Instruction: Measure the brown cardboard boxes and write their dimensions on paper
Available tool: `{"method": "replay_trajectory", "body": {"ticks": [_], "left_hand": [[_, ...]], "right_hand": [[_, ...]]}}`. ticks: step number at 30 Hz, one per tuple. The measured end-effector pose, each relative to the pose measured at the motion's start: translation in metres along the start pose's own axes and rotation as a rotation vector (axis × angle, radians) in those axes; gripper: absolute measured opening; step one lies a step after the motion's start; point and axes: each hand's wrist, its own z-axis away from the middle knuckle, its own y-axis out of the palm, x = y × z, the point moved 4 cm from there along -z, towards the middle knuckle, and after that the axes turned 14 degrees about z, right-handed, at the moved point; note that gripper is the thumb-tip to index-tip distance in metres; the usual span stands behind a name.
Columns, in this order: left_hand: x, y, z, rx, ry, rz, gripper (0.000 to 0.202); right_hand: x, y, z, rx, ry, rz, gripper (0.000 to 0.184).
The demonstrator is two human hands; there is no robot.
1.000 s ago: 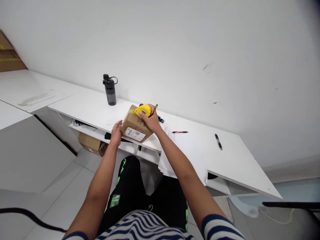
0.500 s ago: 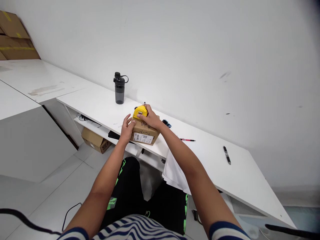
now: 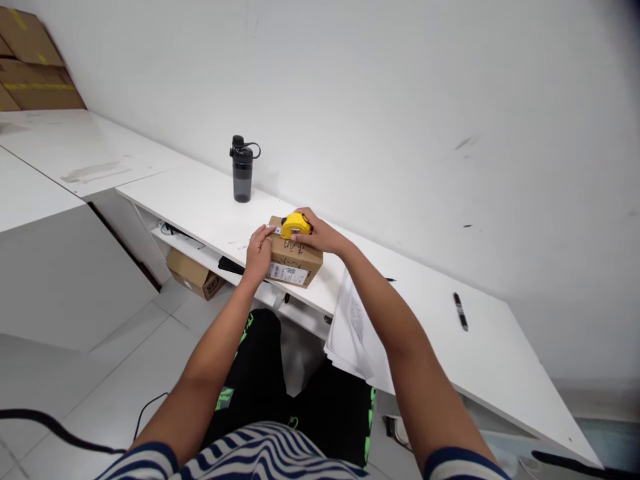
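A yellow tape measure (image 3: 295,227) lies over the top of a small cardboard box (image 3: 305,259), gripped by my right hand (image 3: 320,233). A short length of its blade (image 3: 277,231) runs out to the left along the box top. My left hand (image 3: 260,252) is closed at the box's left edge, fingertips on the blade's end and thumb against the box. Handwriting marks the box top, and a white printed label (image 3: 289,273) is on the side facing me. The box rests near the front edge of the white desk (image 3: 200,193).
A dark water bottle (image 3: 243,170) stands by the wall to the left. White papers (image 3: 353,327) hang over the desk's front edge, and a black marker (image 3: 461,311) lies further right. Another cardboard box (image 3: 195,272) sits beneath the desk, below the shelf. Larger cartons (image 3: 37,83) are stacked far left.
My right hand has moved the tape measure rightward across the box, and a short stretch of blade now shows. My left fingers have closed at the blade's end. The view has shifted slightly.
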Motion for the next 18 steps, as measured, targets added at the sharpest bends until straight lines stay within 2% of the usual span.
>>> {"method": "replay_trajectory", "body": {"ticks": [5,9,13,18], "left_hand": [[0.002,0.001,-0.002,-0.027,0.037,-0.039,0.034],[0.003,0.003,-0.005,-0.055,0.035,-0.005,0.033],[0.001,0.004,-0.006,-0.060,0.024,0.016,0.033],[-0.001,0.005,-0.006,-0.075,0.020,0.030,0.033]], "right_hand": [[-0.027,-0.029,0.055,-0.022,0.130,-0.106,0.057],[-0.052,-0.046,0.084,-0.086,0.236,-0.135,0.060],[-0.066,-0.050,0.098,-0.125,0.294,-0.130,0.055],[-0.063,-0.049,0.097,-0.153,0.285,-0.155,0.057]]}}
